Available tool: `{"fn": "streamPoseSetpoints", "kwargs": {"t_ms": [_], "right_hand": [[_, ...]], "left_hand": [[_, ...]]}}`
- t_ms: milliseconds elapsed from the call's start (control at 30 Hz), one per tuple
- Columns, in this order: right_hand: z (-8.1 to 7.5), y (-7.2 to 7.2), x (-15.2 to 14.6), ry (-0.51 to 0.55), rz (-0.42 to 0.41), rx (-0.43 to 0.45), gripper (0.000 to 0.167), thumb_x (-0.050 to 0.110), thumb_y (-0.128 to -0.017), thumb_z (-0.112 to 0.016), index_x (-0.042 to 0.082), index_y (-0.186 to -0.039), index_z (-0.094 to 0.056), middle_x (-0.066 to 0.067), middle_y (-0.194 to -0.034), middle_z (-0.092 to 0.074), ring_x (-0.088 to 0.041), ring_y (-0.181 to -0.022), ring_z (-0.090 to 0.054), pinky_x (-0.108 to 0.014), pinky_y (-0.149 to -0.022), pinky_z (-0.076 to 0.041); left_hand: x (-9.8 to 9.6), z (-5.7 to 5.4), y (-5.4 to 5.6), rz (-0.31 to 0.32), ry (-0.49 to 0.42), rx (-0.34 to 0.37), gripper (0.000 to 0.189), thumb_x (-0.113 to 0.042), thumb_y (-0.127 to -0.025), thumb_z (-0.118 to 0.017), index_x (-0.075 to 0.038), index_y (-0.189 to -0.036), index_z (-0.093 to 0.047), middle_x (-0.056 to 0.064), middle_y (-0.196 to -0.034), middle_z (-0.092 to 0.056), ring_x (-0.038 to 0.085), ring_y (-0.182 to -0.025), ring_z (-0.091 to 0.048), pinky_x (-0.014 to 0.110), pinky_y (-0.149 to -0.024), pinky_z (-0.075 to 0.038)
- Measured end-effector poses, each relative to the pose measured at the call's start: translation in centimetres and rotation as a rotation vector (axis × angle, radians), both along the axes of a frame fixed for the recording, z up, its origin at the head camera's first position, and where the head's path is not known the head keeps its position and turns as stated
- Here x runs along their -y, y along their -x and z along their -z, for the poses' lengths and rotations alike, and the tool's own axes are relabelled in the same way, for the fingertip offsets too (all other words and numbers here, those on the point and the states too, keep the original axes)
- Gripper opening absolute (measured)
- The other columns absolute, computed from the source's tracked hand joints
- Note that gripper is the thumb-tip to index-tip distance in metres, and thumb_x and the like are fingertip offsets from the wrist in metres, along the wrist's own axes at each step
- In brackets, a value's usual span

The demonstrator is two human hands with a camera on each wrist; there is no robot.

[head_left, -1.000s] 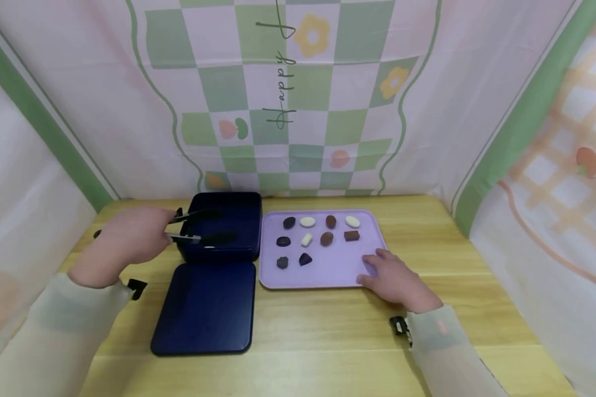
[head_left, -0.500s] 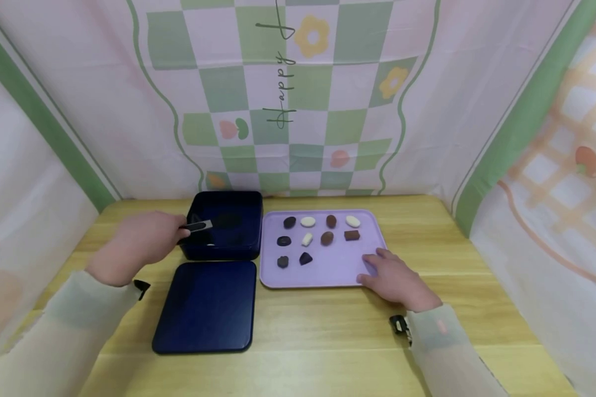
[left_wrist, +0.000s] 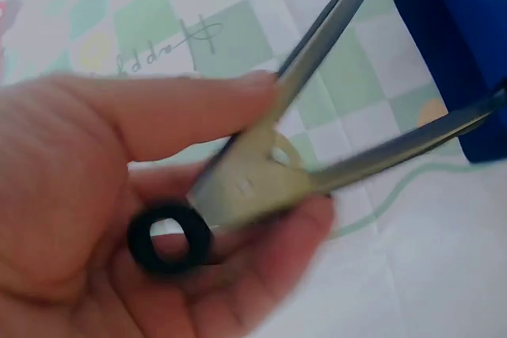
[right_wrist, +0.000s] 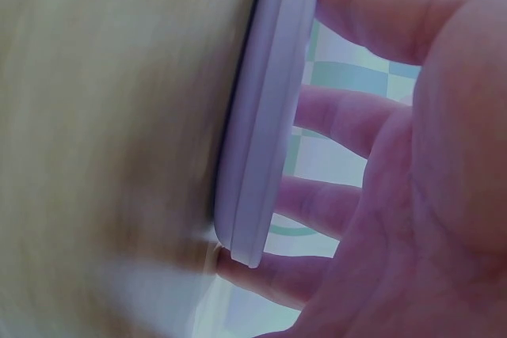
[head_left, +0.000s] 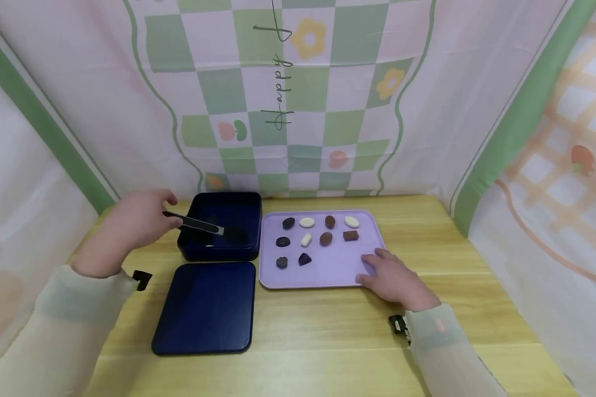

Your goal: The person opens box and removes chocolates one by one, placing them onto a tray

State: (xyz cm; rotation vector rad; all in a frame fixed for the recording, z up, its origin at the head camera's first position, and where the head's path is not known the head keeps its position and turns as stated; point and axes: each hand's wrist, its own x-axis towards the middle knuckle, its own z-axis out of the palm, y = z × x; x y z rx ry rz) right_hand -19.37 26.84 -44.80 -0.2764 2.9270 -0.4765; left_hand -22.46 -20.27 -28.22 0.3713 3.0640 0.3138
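My left hand (head_left: 136, 229) grips metal tongs (head_left: 201, 225) with dark tips, reaching over the open dark blue box (head_left: 221, 254). In the left wrist view the tongs' two arms stand apart, and the black ring (left_wrist: 169, 239) at their end lies by my palm. The tips and whatever lies inside the box are too dark to tell. On the lilac tray (head_left: 335, 273) sit several small chocolate-like pieces, among them a brown block (head_left: 350, 236) and a white oval (head_left: 351, 221). My right hand (head_left: 397, 282) rests on the tray's front right corner, fingers spread.
A flat dark blue lid (head_left: 206, 309) lies on the wooden table (head_left: 323, 342) in front of the box. The tray stands right beside the box. A patterned curtain (head_left: 288, 138) hangs behind the table's far edge.
My left hand has turned the tongs over the box, moved right and then slightly back up and left. My right hand and the pieces on the tray stay in place.
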Motion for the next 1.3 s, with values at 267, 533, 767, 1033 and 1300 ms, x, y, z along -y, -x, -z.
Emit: {"fn": "streamPoseSetpoints", "kwargs": {"t_ms": [267,533,767,1033,1300], "right_hand": [[0.0,0.0,0.2,-0.011,0.005,0.008,0.063,0.04,-0.097,-0.061,-0.002,-0.143,-0.051,-0.033,-0.152,-0.031,-0.052,-0.138,-0.027,-0.073,-0.099,-0.03],[0.0,0.0,0.3,-0.013,0.01,0.011,0.064,0.041,-0.097,-0.061,-0.001,-0.144,-0.051,-0.033,-0.152,-0.03,-0.053,-0.138,-0.028,-0.073,-0.098,-0.03],[0.1,0.0,0.3,-0.015,0.01,0.013,0.065,0.041,-0.097,-0.061,-0.002,-0.144,-0.05,-0.034,-0.151,-0.03,-0.053,-0.137,-0.028,-0.072,-0.099,-0.03],[-0.2,-0.1,0.2,-0.015,0.013,0.025,0.065,0.042,-0.097,-0.061,-0.002,-0.144,-0.049,-0.035,-0.152,-0.029,-0.054,-0.137,-0.027,-0.074,-0.098,-0.029],[-0.2,-0.1,0.1,-0.006,0.006,0.012,0.064,0.041,-0.097,-0.06,-0.002,-0.144,-0.049,-0.035,-0.151,-0.029,-0.054,-0.137,-0.027,-0.073,-0.099,-0.029]], "left_hand": [[-1.3,3.1,0.9,-0.241,-0.487,-0.153,0.066,-0.045,-0.096,-0.063,-0.002,-0.144,-0.047,0.024,-0.121,-0.062,0.04,-0.108,-0.06,0.054,-0.085,-0.048],[-5.1,7.6,2.1,-0.267,-0.609,-0.272,0.065,-0.056,-0.099,-0.05,0.003,-0.128,-0.055,0.023,-0.116,-0.062,0.04,-0.101,-0.06,0.053,-0.086,-0.047],[-6.8,8.5,3.3,-0.307,-0.511,-0.308,0.068,-0.046,-0.095,-0.062,0.005,-0.137,-0.043,0.026,-0.119,-0.052,0.041,-0.093,-0.057,0.056,-0.079,-0.049],[-6.2,7.8,3.2,-0.356,-0.446,-0.413,0.072,-0.063,-0.093,-0.055,0.001,-0.127,-0.049,0.022,-0.11,-0.055,0.041,-0.083,-0.057,0.056,-0.069,-0.047],[-6.9,7.6,2.9,-0.314,-0.292,-0.459,0.076,-0.063,-0.093,-0.057,0.004,-0.128,-0.048,0.024,-0.102,-0.052,0.041,-0.073,-0.056,0.055,-0.065,-0.048]]}}
